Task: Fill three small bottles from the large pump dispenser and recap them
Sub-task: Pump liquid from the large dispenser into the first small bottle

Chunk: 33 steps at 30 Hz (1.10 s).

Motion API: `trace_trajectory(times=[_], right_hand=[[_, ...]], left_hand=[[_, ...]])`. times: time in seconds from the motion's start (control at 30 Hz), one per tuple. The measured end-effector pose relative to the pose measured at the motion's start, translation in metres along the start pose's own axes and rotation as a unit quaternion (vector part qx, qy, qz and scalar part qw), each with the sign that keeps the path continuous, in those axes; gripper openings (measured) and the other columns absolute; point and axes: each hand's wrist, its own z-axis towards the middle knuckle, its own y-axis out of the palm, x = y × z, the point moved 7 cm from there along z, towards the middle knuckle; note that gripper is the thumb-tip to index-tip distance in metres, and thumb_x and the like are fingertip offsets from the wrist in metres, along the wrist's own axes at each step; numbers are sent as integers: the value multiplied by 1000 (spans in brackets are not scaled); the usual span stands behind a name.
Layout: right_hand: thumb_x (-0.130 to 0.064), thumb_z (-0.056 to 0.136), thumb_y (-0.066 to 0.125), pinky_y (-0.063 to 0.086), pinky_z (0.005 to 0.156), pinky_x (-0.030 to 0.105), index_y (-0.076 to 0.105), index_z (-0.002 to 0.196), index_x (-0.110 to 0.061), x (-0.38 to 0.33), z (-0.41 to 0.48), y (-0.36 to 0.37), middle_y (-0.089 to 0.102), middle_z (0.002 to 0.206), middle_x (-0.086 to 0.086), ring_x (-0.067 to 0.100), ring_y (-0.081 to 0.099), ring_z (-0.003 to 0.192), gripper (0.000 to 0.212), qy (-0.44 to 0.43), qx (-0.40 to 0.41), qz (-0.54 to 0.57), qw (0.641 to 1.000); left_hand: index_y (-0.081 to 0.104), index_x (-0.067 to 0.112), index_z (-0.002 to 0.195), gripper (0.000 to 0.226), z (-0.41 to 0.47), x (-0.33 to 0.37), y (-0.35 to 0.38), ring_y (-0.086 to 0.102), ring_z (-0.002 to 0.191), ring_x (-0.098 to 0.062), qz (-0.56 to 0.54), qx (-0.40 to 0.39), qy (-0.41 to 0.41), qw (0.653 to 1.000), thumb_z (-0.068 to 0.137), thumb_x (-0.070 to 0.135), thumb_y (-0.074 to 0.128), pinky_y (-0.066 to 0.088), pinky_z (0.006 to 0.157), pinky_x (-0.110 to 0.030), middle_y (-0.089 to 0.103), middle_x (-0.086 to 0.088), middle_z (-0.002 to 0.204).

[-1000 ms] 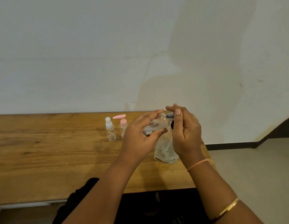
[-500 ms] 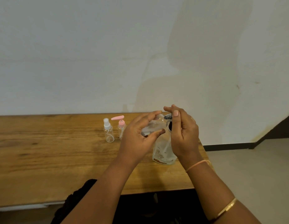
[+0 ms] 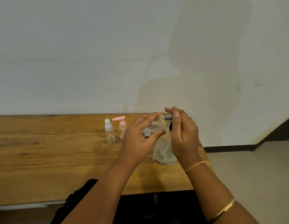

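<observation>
Head view: left hand grips a small clear plastic bottle tilted at the nozzle of the large clear pump dispenser, right hand pinching its pump head; white-capped spray bottle and pink-capped pump bottle stand left of the dispenser.

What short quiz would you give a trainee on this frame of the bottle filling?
1. True or false: the left hand holds a small clear bottle at the nozzle of the large pump dispenser.
2. What stands right beside the white-capped spray bottle? A. a pink-topped pump bottle B. a mug C. a funnel
3. How many small bottles stand untouched on the wooden table?
Key: 1 true; 2 A; 3 two.
</observation>
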Motion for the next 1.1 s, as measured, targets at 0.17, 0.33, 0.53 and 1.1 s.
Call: trace_trajectory(times=[0.17,0.33,0.53,1.1], right_hand=[[-38,97,31,40,102,51,56,109,-42,-5,4,-4,63,113,-18,8,50,125,28,8,1,50,999],[-37,97,31,41,102,48,60,110,-30,-4,7,-4,62,112,-18,6,48,126,33,1,-2,38,999],[-40,97,29,41,99,53,60,105,-33,4,3,1,62,106,-23,5,53,120,33,10,-9,6,1000],[-39,97,30,42,101,47,58,106,-39,0,3,-2,63,110,-20,5,50,123,30,17,-9,41,999]], left_hand=[[54,41,117,54,2,10,-2,50,107,13,3,13,27,1000,74,18,78,35,87,1,61,18,109],[52,43,116,55,5,9,-2,51,106,12,0,13,30,999,74,19,78,36,87,-1,61,18,109],[53,44,116,55,0,0,1,51,107,12,-8,-1,-5,1000,74,19,77,36,85,0,61,19,110],[55,36,119,53,1,4,0,53,108,7,-12,10,21,1000,75,18,78,39,89,-4,62,14,111]])
